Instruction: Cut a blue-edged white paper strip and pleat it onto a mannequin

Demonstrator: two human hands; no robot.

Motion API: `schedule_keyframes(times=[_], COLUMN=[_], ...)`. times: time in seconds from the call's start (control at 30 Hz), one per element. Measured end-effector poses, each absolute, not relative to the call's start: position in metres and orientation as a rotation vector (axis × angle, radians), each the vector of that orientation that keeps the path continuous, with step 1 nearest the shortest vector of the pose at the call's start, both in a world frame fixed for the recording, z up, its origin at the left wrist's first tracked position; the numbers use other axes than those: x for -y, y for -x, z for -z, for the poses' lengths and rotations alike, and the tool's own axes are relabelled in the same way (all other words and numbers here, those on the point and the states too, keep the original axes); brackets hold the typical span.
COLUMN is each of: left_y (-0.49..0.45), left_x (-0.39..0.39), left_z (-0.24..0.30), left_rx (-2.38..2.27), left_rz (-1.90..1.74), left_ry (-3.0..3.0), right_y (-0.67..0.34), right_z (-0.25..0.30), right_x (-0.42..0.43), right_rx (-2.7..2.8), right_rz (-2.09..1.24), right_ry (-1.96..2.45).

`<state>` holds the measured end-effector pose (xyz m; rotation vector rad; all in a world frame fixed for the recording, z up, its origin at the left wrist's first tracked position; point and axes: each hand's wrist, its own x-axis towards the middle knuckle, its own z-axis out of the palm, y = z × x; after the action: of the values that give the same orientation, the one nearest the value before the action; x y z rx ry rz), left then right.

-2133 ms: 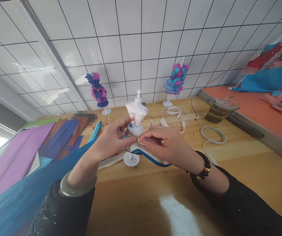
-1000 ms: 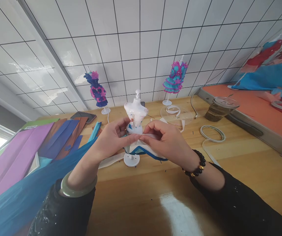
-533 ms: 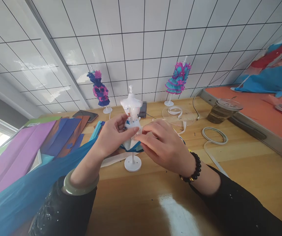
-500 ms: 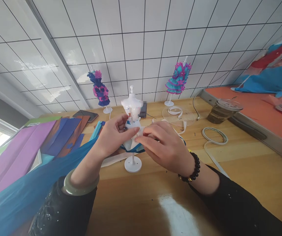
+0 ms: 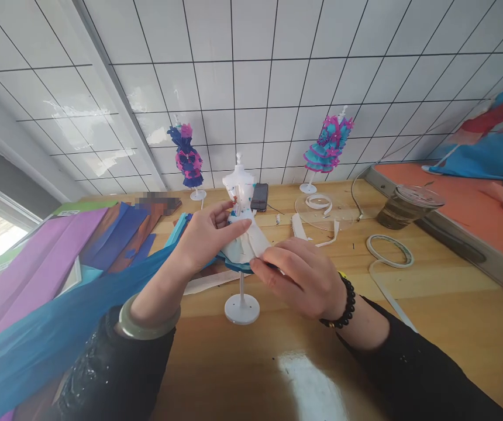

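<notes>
The left hand pinches a white paper skirt against the mannequin, mid-frame. The right hand fingers grip its hem. Dressing looks barely begun, the bust bare.

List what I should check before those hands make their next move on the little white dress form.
1. White plastic mannequin upright on its round stand: ok.
2. Left hand gripping the mannequin's waist: ok.
3. Right hand pinching the white paper skirt at its edge: ok.
4. Skirt stuck fast at the waist: cannot tell.
5. White tape ring lying near on the wooden table: ok.
</notes>
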<state>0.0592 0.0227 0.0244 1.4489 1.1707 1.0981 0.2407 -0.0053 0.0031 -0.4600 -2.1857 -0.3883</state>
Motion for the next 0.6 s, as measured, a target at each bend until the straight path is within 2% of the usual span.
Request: schedule_keyframes(times=[0.3,0.6], left_y=[-0.0547,-0.0618], left_x=[-0.0228,-0.0196], left_z=[-0.0243,-0.0187], left_rx=[-1.189,-1.272], left_rz=[-1.066,-1.050], left_ry=[-1.532,-1.657], right_y=[-0.2397,-0.2323], right_z=[-0.0063,-0.0005], right_x=[-0.0002,0.0050], right_rx=[2.132,2.134], right_rz=[0.618,0.614], right_ry=[0.472,0.434])
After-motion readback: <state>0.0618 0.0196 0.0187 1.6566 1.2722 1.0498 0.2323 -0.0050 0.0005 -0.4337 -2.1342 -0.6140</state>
